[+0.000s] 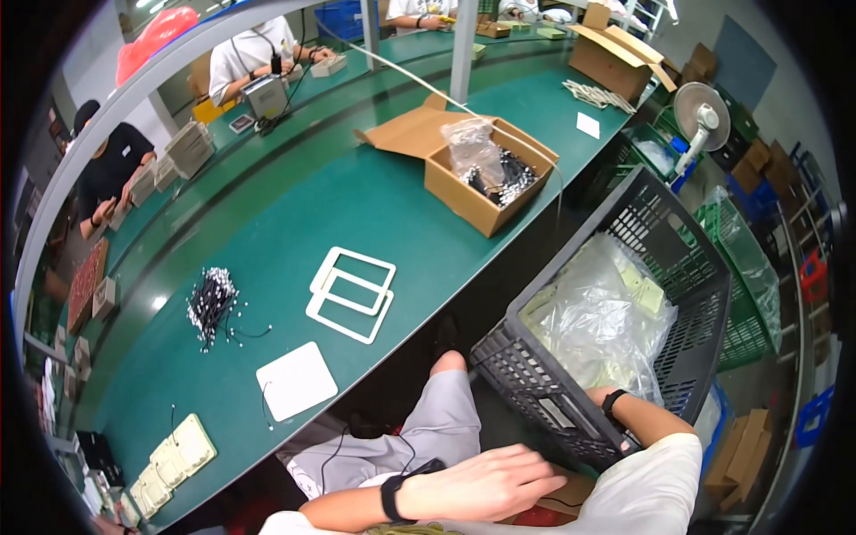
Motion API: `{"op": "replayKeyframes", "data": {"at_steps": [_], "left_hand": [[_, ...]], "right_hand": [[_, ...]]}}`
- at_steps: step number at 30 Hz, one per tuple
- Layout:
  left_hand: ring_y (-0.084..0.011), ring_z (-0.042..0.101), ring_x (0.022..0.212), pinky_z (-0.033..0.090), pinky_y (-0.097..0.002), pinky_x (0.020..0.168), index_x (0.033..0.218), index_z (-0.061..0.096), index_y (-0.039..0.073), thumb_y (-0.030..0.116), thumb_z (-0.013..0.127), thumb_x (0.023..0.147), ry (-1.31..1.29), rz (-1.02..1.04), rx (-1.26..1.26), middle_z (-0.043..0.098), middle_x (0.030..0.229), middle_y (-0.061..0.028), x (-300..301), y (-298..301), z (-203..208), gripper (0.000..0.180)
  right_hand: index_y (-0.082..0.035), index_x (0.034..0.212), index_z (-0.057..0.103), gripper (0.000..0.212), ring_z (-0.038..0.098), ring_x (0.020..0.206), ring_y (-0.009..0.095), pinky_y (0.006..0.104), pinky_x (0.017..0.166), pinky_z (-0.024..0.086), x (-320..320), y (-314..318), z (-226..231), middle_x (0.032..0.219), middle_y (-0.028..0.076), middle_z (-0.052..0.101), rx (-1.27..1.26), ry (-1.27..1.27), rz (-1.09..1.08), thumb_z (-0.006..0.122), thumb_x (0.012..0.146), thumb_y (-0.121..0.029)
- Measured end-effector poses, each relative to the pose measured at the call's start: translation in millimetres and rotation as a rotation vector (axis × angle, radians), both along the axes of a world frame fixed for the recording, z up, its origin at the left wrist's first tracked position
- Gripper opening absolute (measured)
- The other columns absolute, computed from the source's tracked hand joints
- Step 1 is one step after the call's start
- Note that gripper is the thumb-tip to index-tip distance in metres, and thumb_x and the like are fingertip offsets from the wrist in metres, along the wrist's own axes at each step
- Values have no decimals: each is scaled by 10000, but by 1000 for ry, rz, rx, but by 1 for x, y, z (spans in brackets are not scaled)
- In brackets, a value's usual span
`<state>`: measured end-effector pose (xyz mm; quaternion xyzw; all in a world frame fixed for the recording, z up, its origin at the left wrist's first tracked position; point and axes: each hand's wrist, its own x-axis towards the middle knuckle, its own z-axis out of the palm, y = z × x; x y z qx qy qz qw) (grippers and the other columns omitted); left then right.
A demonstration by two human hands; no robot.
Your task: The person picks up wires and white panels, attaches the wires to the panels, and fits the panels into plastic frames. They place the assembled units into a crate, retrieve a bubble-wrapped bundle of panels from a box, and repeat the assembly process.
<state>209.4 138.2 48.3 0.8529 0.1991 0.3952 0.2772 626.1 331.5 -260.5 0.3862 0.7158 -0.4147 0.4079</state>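
Note:
My left hand (499, 482) hovers above my lap, palm down with its fingers stretched out and nothing in it. My right hand (596, 393) reaches over the near side of a black plastic crate (544, 392); the crate and a bag hide most of its fingers. Inside the crate, clear plastic bags (597, 312) cover pale cream plastic parts (646, 292). On the green table lie a white rounded panel (298, 382) with a thin black wire and two white rectangular frames (352, 294), partly overlapping.
A bundle of black wires with white ends (214, 303) lies left of the frames. Cream housings (183, 450) stand at the near left. An open cardboard box (473, 187) holds more wires and a bag. Co-workers sit across the table. A fan (703, 116) stands beyond the crate.

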Motion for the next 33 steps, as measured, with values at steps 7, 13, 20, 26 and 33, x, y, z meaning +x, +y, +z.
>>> {"op": "replayKeyframes", "data": {"at_steps": [7, 13, 20, 26, 33], "left_hand": [[-300, 688, 957, 543, -392, 861, 1282, 698, -13, 111, 670, 999, 87, 70, -429, 690, 995, -121, -65, -89, -64, 310], [-359, 725, 993, 586, -454, 893, 1237, 735, 9, 125, 654, 1012, 90, 126, -666, 752, 1058, -161, -86, -105, -78, 267], [-380, 728, 1052, 590, -448, 917, 1247, 738, 4, 135, 631, 1034, 86, 253, -738, 761, 1107, -176, -83, -107, -102, 273], [-373, 728, 1093, 589, -444, 933, 1270, 736, 6, 142, 619, 1044, 93, 303, -771, 762, 1172, -179, -80, -114, -124, 289], [-374, 730, 1083, 588, -443, 931, 1255, 733, -1, 147, 635, 1041, 164, 286, -748, 758, 1170, -180, -76, -111, -136, 278]], "right_hand": [[-59, 1560, 541, 726, 725, 1186, 383, 468, 973, 565, 72, 55, 49, 1441, 205, 695, 171, 165, -215, 698, 892, -297], [-62, 1575, 533, 686, 700, 1175, 301, 432, 1001, 540, 121, 9, 59, 1347, 128, 718, 81, 73, -873, 667, 948, -307], [0, 1453, 639, 584, 730, 1089, 318, 471, 909, 562, 46, 28, 12, 1338, 133, 744, 30, -41, -781, 619, 972, -331], [26, 1294, 742, 524, 737, 1050, 325, 485, 902, 566, 55, 62, -48, 1266, 132, 773, 68, -251, 37, 596, 999, -382], [51, 1234, 751, 393, 764, 983, 323, 487, 866, 584, 49, 29, 61, 1172, 136, 797, 273, -84, -572, 736, 957, -228]]}}
